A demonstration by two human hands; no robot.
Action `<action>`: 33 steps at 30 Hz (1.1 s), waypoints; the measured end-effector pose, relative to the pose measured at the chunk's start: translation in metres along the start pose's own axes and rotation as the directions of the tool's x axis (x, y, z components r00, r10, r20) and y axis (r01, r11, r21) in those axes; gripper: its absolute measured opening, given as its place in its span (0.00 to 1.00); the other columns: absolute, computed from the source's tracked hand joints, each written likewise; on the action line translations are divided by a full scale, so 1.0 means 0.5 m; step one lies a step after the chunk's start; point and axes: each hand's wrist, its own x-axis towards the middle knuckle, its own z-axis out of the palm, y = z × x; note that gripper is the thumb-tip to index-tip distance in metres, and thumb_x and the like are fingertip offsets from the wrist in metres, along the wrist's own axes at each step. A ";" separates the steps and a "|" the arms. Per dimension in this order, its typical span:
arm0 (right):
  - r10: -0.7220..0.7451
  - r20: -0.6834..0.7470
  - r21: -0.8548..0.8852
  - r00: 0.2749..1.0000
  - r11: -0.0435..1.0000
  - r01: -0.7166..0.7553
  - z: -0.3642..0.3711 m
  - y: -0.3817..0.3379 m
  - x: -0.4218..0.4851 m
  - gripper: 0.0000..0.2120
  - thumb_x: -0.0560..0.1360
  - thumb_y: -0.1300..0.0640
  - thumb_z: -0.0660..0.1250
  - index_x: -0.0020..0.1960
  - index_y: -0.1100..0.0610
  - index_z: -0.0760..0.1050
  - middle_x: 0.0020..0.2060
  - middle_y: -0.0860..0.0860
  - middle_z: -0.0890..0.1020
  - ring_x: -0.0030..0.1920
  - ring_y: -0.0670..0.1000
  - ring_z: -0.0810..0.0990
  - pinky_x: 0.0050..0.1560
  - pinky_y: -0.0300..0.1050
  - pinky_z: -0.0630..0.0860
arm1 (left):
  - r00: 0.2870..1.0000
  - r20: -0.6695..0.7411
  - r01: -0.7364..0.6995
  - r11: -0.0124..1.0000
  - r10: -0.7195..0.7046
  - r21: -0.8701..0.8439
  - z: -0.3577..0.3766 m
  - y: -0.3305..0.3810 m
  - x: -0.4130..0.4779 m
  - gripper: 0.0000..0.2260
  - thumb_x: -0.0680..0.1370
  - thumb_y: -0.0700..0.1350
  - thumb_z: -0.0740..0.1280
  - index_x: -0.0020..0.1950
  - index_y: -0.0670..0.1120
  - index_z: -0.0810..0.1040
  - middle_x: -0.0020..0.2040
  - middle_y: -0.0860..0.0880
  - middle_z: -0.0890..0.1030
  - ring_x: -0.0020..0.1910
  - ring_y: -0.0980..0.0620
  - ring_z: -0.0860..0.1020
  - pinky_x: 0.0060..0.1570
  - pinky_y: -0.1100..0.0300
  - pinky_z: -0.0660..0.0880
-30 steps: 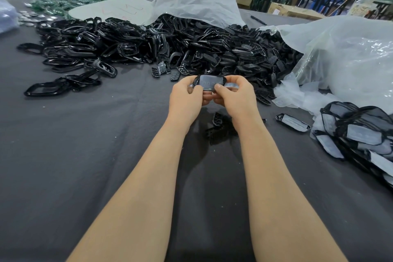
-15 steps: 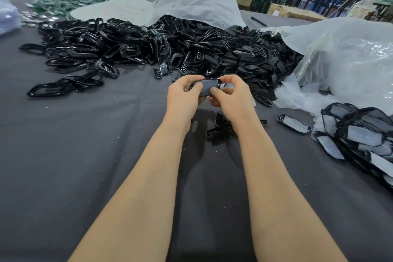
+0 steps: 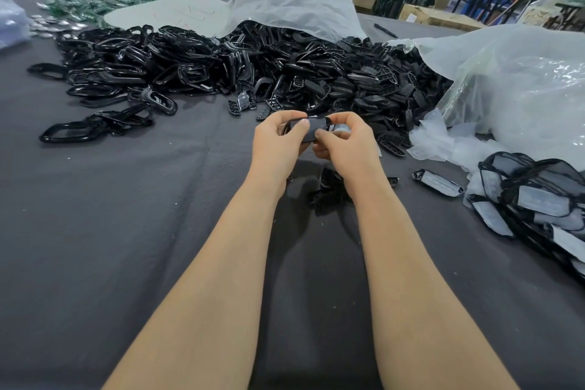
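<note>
Starting furthest left of the fingers, a few loose black frames [image 3: 72, 131] lie on the dark tabletop [image 3: 126, 231], with the heap of frames [image 3: 133, 70] beyond them. None is being handled, so the risk sits nearer the middle.

The left hand [image 3: 277, 144] grips the black shell [image 3: 311, 131] by its left end, with the thumb laid across the top face and the other fingers [image 3: 285, 119] curled round the far edge. The shell is held clear of the tabletop between both hands. The right hand [image 3: 346, 146] pinches its right end, thumb tip pressed at the near edge. A pale grey piece [image 3: 342, 128] shows just past those fingers; I cannot tell whether it is film or an insert.

This looks like a pressing or fitting step. Uneven thumb pressure could seat the grey piece crooked. The glossy shell could also squirt out of the pinch and land among the small black parts [image 3: 329, 190] directly beneath the hands, where it would be hard to pick out again.

Right of the fingers a grey-faced piece [image 3: 438, 182] lies alone, with a stack of the same [image 3: 538, 199] further right and a crumpled clear bag [image 3: 506, 82] behind. A careless set-down could push a piece under the plastic or nudge the stack loose.
</note>
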 end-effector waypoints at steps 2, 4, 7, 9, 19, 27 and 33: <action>-0.018 0.014 -0.034 1.000 0.999 0.018 0.003 0.003 0.000 0.10 0.75 0.67 0.64 0.44 0.52 0.70 0.32 0.51 0.80 0.28 0.44 0.78 0.40 0.42 0.79 | 1.000 -0.017 0.016 0.998 -0.017 -0.064 0.000 0.000 0.000 0.07 0.77 0.37 0.67 0.44 0.49 0.77 0.42 0.48 0.81 0.38 0.57 0.81 0.39 0.64 0.79; -0.037 0.024 -0.065 0.999 0.997 0.038 0.005 0.004 0.000 0.11 0.75 0.66 0.65 0.44 0.51 0.70 0.31 0.51 0.80 0.29 0.44 0.78 0.43 0.45 0.79 | 0.999 -0.034 0.028 0.993 -0.032 -0.113 0.000 0.001 0.000 0.08 0.77 0.35 0.66 0.43 0.47 0.76 0.41 0.48 0.80 0.35 0.58 0.80 0.36 0.66 0.78; -0.048 0.028 -0.073 0.998 0.996 0.050 0.007 0.003 0.001 0.11 0.75 0.66 0.65 0.44 0.51 0.70 0.31 0.50 0.80 0.29 0.44 0.78 0.44 0.46 0.79 | 0.998 -0.041 0.032 0.991 -0.038 -0.130 -0.002 0.002 0.003 0.09 0.78 0.34 0.65 0.42 0.47 0.77 0.38 0.50 0.80 0.36 0.58 0.79 0.38 0.64 0.80; -0.038 0.027 -0.071 0.999 0.997 0.040 0.006 0.003 0.001 0.10 0.75 0.66 0.65 0.44 0.51 0.70 0.32 0.51 0.80 0.30 0.45 0.79 0.43 0.45 0.79 | 0.998 -0.034 0.042 0.990 -0.047 -0.134 -0.001 0.003 0.004 0.10 0.79 0.34 0.62 0.43 0.47 0.77 0.39 0.50 0.80 0.37 0.58 0.79 0.40 0.64 0.80; 0.022 -0.078 0.053 0.997 0.998 -0.018 -0.013 0.005 0.007 0.07 0.75 0.68 0.65 0.48 0.57 0.71 0.33 0.51 0.78 0.27 0.41 0.78 0.32 0.33 0.76 | 0.992 0.095 -0.115 0.943 0.089 0.312 0.000 -0.007 -0.003 0.10 0.79 0.39 0.65 0.50 0.55 0.74 0.46 0.47 0.84 0.43 0.52 0.83 0.53 0.49 0.80; -0.036 -0.043 -0.200 0.998 0.979 0.027 -0.009 0.013 0.011 0.09 0.74 0.63 0.68 0.53 0.56 0.72 0.42 0.54 0.82 0.42 0.52 0.83 0.51 0.52 0.80 | 0.998 0.053 -0.038 0.959 0.024 0.280 -0.005 -0.011 0.006 0.13 0.79 0.38 0.64 0.64 0.44 0.76 0.50 0.44 0.84 0.48 0.47 0.83 0.54 0.50 0.80; -0.003 -0.062 -0.132 0.998 0.991 -0.005 -0.015 0.016 0.015 0.10 0.74 0.65 0.68 0.53 0.57 0.72 0.37 0.49 0.80 0.36 0.47 0.81 0.46 0.45 0.81 | 0.994 0.111 -0.036 0.970 0.009 0.241 -0.005 -0.011 0.005 0.14 0.81 0.35 0.59 0.66 0.42 0.75 0.48 0.43 0.84 0.43 0.51 0.84 0.47 0.60 0.80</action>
